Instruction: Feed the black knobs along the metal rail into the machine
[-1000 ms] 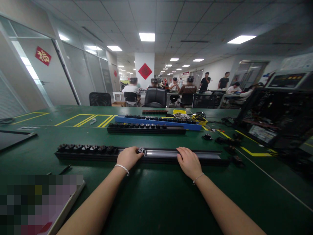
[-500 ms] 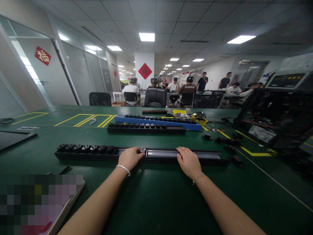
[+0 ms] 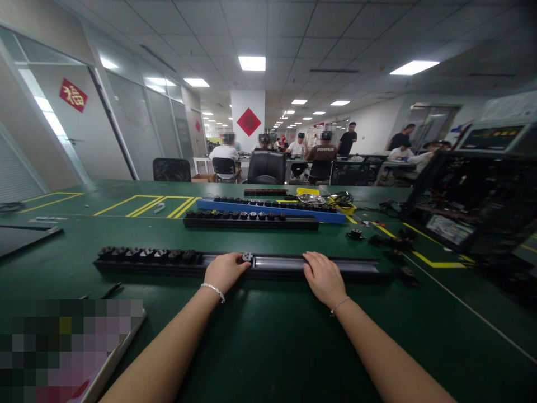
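Observation:
A long black rail (image 3: 289,262) with a shiny channel lies across the green table in front of me. Several dark blocks with knob-like tops (image 3: 146,254) sit in a row in its left part. My left hand (image 3: 224,268) is closed around a small grey-topped block (image 3: 247,257) in the channel; its fingertips are partly hidden behind the block and rail. Farther right, my right hand (image 3: 325,274) grips the rail, thumb at the near side and fingers over the far edge.
Behind lie a second loaded black rail (image 3: 251,222) and a blue rail (image 3: 272,211). Loose dark blocks (image 3: 392,242) are scattered at right, near an open black equipment case (image 3: 465,196). A pale-edged tray (image 3: 119,347) is at lower left. People sit at far tables.
My left hand and the grey-topped block have slid slightly to the right along the channel. My right hand has stayed put. A standing person at far right has moved right and leaned over.

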Demonstrator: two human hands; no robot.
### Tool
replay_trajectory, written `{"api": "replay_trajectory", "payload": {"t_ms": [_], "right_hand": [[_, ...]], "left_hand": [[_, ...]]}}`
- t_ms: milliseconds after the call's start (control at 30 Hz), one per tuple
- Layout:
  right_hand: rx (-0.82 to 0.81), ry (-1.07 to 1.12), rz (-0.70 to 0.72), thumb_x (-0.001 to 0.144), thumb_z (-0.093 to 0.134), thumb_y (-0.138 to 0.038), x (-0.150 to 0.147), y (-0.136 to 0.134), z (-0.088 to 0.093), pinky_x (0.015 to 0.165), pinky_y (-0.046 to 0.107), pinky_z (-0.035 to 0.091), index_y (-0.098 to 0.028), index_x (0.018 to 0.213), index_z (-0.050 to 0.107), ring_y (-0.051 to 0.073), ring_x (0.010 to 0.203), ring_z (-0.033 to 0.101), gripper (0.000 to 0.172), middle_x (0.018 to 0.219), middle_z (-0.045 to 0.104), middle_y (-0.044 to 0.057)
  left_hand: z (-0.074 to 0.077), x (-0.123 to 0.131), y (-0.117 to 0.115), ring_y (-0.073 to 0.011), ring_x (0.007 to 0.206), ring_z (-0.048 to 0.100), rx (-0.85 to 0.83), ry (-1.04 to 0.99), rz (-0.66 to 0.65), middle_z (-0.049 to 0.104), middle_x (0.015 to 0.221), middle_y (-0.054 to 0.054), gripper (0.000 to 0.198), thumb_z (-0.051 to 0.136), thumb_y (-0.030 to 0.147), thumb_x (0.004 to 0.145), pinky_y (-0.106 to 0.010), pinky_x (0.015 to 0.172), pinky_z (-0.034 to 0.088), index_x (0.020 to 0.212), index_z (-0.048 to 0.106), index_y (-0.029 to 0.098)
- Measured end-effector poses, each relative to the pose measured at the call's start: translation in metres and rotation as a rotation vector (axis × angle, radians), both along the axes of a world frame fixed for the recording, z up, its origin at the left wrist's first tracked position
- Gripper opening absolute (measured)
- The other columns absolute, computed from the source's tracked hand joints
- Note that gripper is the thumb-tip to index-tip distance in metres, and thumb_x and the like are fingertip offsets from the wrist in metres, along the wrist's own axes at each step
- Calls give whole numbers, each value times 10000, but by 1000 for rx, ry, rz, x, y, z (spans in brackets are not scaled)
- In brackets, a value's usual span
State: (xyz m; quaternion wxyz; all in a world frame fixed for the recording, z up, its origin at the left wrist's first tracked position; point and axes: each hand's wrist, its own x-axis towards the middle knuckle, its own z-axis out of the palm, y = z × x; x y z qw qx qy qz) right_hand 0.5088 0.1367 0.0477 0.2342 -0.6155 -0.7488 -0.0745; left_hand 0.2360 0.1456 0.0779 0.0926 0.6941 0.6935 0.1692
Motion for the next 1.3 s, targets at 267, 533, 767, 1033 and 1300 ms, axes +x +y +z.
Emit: {"api": "replay_trajectory", "payload": {"t_ms": [267,533,767,1033,1300], "right_hand": [[11,8,1,883,328,-306,-1,-1,1,962,375,342,-175,1171,579,205,1174,456,404,1230,573,71],[118,-1,43,870,362,-272,0,2,-4,948,380,361,-178,1127,603,205,1128,492,364,1182,601,80],[169,-7,180,863,389,-264,-10,-2,-4,953,379,366,-181,1108,604,203,1102,506,336,1144,618,78],[32,-17,387,861,408,-283,-38,-9,-2,952,346,358,-187,1137,576,175,1090,505,337,1146,613,67],[-90,-16,349,852,410,-283,-50,-14,8,944,364,314,-233,1232,515,180,1076,505,398,1154,611,54]], "left_hand": [[-4,0,2,-222,928,629,16,-13,-20,701,1015,-40,396,513,507,764,-296,757,461,1027,662,251],[-3,3,0,-224,935,629,23,-22,-45,701,1013,-45,381,511,489,771,-305,788,461,1020,664,246],[-4,4,-1,-231,933,631,45,-8,-52,701,1005,-52,378,505,474,780,-312,788,464,1038,654,242],[-7,6,-2,-211,942,629,64,-41,-103,695,1023,-27,336,506,425,798,-293,822,456,1056,637,254],[-10,9,-3,-202,982,620,70,-91,-132,683,1064,-24,337,505,365,809,-290,870,444,1110,580,233]]}}
